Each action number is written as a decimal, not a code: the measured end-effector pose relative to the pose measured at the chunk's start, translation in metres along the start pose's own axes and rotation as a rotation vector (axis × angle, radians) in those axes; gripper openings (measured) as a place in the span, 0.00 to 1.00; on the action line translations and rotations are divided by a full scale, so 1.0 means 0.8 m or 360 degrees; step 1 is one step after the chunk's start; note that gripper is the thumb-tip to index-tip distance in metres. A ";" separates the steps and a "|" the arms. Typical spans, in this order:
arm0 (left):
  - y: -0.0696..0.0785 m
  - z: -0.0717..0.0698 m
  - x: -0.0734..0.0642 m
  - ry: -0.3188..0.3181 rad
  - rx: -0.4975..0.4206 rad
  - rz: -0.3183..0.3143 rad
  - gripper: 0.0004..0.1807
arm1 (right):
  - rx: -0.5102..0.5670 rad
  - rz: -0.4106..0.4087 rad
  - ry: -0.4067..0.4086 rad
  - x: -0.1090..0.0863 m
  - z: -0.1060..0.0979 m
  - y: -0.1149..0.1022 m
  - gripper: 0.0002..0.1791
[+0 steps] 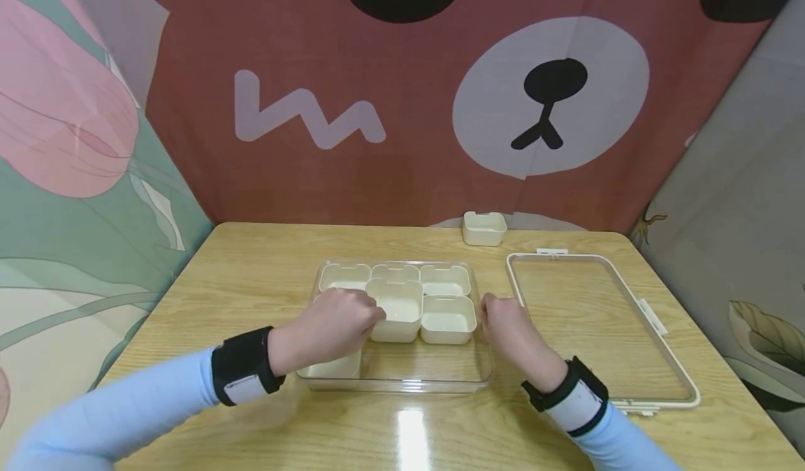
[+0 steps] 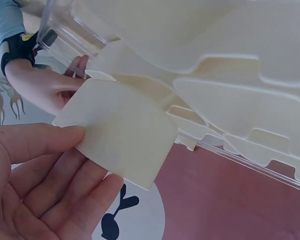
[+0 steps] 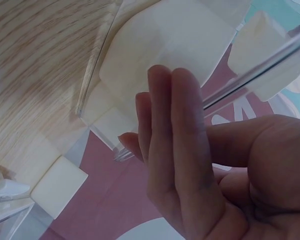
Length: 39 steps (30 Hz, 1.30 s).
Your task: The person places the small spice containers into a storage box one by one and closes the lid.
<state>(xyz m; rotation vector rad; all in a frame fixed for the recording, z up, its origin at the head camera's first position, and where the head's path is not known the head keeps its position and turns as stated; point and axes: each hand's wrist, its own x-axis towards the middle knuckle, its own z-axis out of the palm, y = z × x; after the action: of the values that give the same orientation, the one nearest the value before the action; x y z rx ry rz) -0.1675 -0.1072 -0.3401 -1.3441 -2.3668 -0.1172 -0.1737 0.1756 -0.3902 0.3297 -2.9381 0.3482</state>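
Left hand [image 1: 342, 321]: from my remote seat I saw its thumb and fingers pinching a small tub [image 1: 402, 319].
Small tub: it was over the middle of the clear box [image 1: 411, 386]; I could not tell whether its base touched anything.
Right hand [image 1: 508, 323]: its fingers bent over the right wall of the clear box, and I took that as a steadying grip.
Packed tubs [image 1: 448, 324]: three lined the clear box's back, one sat at its right side ahead of them, one in its front left corner.
Loose tub [image 1: 484, 232]: it stood behind the clear box, toward the right.
Lid [image 1: 653, 319]: it lay right of the clear box.
Tub fitting: I judged this placement unfinished.
Next move: to me it called for levelling the small tub, lowering it gently, then releasing.
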 end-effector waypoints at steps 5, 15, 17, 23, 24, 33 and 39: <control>0.007 -0.002 -0.005 0.0038 0.0033 0.0035 0.19 | -0.0004 -0.0008 0.0003 0.000 0.000 0.001 0.04; 0.019 -0.008 -0.010 0.0014 -0.0004 0.0125 0.19 | 0.0000 -0.0018 0.0023 0.000 0.001 0.003 0.04; 0.021 -0.009 -0.011 0.0000 -0.0014 0.0133 0.18 | 0.0003 -0.0033 0.0050 0.000 0.002 0.004 0.05; 0.028 -0.010 -0.013 -0.0038 -0.0032 0.0141 0.17 | 0.0008 -0.0050 0.0071 -0.001 0.004 0.004 0.05; 0.029 -0.011 -0.014 -0.0042 -0.0036 0.0140 0.18 | 0.0007 -0.0052 0.0067 -0.001 0.004 0.004 0.05; 0.037 -0.012 -0.016 -0.0099 -0.0072 0.0149 0.19 | 0.0007 -0.0065 0.0080 0.000 0.003 0.004 0.05; 0.038 -0.010 -0.017 -0.0239 -0.0022 0.0144 0.16 | 0.0011 -0.0057 0.0083 0.000 0.004 0.004 0.05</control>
<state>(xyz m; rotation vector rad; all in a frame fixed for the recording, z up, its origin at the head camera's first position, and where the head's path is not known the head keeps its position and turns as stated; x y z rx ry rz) -0.1333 -0.1041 -0.3420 -1.5123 -2.4255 -0.0063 -0.1750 0.1776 -0.3937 0.3678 -2.8767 0.3569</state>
